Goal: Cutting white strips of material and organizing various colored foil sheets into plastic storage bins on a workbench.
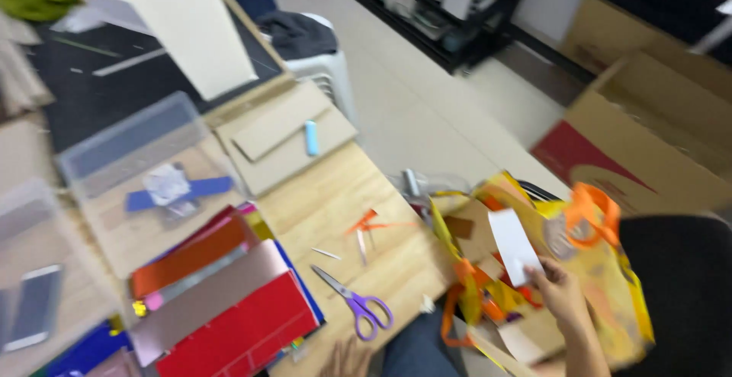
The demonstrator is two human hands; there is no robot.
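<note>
- The right hand point(560, 289) reaches over a yellow bag point(610, 285) with orange handles, beside the desk's point(358, 202) right edge; its grip is pinched on the lower end of a white paper strip point(512, 246).
- The strip stands nearly upright over the bag's open mouth, its long axis leaning up and to the left, the free end pointing away from the person.
- Brown card pieces point(465, 232) and orange scraps show inside the bag.
- Only the fingertips of the left hand point(343, 360) show at the bottom edge, spread apart near the desk's front and holding nothing that can be seen.
- Purple-handled scissors point(357, 301) lie flat on the desk just above that hand, blades pointing up-left, handles toward the person.
- Left of them lies a stack of coloured sheets point(229, 308), red on top at the near end.
- Further back sit clear plastic boxes point(130, 148) and cardboard pieces point(282, 137) with a small light-blue tube point(311, 137) on them.
</note>
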